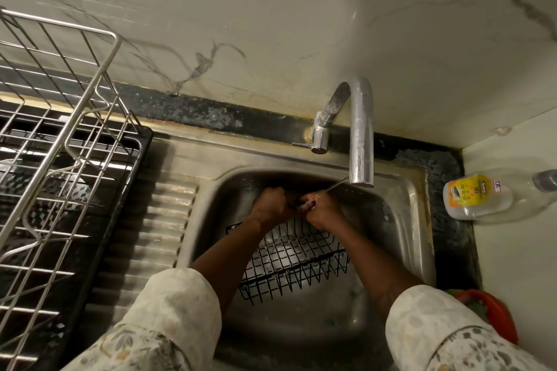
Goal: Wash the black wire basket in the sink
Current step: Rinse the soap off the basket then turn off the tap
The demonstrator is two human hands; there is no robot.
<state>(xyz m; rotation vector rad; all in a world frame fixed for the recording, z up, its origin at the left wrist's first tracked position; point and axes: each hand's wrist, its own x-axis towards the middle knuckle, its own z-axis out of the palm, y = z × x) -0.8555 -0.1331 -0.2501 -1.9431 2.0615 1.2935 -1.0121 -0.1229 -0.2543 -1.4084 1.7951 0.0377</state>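
Observation:
The black wire basket [295, 256] lies tilted in the steel sink [401, 190], under my forearms. Its far rim is hidden behind my wrists. My left hand [271, 203] and right hand [324, 209] meet just beyond the basket, below the tap spout [360, 135]. Both are curled around a thin metal utensil [337, 183], whose tip points up toward the spout. No water stream shows from the tap. Neither hand grips the basket.
A steel wire dish rack [60, 144] stands on a black tray [141, 153] at the left, beside the ribbed drainboard [156, 220]. A clear bottle with a yellow label [482, 196] lies on the counter at the right. A red-orange object [494, 313] sits near the right front corner.

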